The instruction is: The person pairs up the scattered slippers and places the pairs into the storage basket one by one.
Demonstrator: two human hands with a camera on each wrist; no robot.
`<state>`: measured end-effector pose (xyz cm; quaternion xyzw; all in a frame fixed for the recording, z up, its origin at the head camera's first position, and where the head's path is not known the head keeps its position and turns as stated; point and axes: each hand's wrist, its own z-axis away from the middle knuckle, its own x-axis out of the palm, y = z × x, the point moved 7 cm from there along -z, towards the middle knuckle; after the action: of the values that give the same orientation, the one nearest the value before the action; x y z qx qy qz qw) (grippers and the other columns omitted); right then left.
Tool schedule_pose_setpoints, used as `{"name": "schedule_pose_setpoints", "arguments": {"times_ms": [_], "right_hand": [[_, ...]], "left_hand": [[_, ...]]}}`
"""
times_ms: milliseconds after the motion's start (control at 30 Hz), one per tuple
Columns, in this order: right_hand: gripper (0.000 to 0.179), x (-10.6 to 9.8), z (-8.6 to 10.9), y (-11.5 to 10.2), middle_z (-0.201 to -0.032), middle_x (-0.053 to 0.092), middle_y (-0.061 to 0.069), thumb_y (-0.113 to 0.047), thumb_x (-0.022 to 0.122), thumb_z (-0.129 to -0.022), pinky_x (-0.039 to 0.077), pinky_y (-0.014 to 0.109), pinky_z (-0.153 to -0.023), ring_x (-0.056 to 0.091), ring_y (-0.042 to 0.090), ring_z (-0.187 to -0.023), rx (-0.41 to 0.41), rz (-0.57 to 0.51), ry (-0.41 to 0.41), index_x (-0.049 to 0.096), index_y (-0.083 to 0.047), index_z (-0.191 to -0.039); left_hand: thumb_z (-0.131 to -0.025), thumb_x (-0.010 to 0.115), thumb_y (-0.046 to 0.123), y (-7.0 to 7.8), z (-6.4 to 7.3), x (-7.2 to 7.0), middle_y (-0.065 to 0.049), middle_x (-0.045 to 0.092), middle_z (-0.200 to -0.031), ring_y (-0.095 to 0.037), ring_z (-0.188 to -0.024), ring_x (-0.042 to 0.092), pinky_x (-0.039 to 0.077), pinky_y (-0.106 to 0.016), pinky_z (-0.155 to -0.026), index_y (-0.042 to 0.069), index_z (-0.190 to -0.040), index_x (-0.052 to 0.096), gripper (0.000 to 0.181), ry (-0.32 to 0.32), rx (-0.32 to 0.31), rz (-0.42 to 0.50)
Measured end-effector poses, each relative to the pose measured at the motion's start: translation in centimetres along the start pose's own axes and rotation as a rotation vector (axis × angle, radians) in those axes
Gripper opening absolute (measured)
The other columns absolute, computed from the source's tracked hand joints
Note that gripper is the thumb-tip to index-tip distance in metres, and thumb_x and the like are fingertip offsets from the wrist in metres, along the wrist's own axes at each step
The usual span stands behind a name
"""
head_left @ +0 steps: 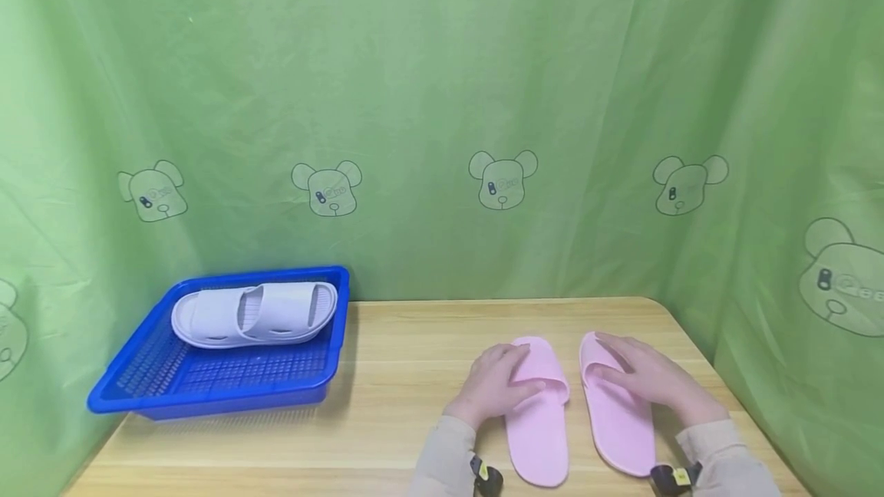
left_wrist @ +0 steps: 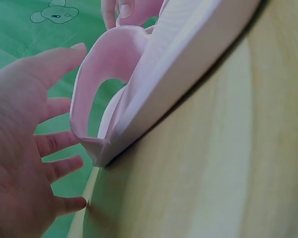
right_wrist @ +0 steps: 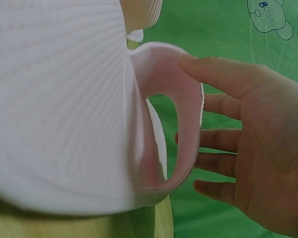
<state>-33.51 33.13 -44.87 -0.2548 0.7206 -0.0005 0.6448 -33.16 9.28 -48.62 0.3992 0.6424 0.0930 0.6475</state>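
Observation:
Two pink slippers stand side by side on the table, toes toward the back. My left hand (head_left: 490, 390) spreads over the strap of the left slipper (head_left: 539, 443), thumb across the strap's opening. In the left wrist view its fingers are extended and its thumb tip is close beside the strap (left_wrist: 82, 109). Over the right slipper (head_left: 621, 432) reaches my right hand (head_left: 652, 374). The right wrist view shows its thumb tip at the rim of the strap (right_wrist: 188, 114), with the other fingers stretched along the strap's outer side, their tips partly hidden.
A blue plastic basket (head_left: 228, 397) sits at the table's left, holding white slippers (head_left: 283, 309) near its back. The wooden table (head_left: 414, 374) has a rounded far right corner. Green curtains (head_left: 414, 83) printed with bear heads hang behind and at both sides.

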Motion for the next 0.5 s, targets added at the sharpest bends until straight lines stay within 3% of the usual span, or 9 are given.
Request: {"name": "schedule_pose_setpoints", "arguments": {"times_ms": [333, 500], "right_hand": [[0.07, -0.18, 0.14, -0.13, -0.134, 0.053, 0.032, -0.046, 0.061, -0.092, 0.038, 0.067, -0.098, 0.05, 0.053, -0.121, 0.024, -0.031, -0.001, 0.045, 0.002, -0.141], [0.069, -0.18, 0.09, 0.01, -0.133, 0.053, 0.032, -0.045, 0.061, -0.092, 0.039, 0.067, -0.097, 0.051, 0.053, -0.12, 0.028, -0.032, 0.005, 0.045, 0.001, -0.141]], "left_hand": [[-0.086, 0.063, 0.058, 0.16, -0.07, -0.47, -0.001, 0.056, -0.136, -0.02, -0.125, 0.052, 0.038, -0.042, -0.11, 0.026, -0.144, 0.047, 0.068, 0.033, 0.049, -0.089], [-0.083, 0.065, 0.058, -0.06, -0.02, -0.66, 0.0, 0.058, -0.132, -0.019, -0.122, 0.053, 0.039, -0.041, -0.109, 0.026, -0.142, 0.049, 0.069, 0.038, 0.024, -0.083]]}}
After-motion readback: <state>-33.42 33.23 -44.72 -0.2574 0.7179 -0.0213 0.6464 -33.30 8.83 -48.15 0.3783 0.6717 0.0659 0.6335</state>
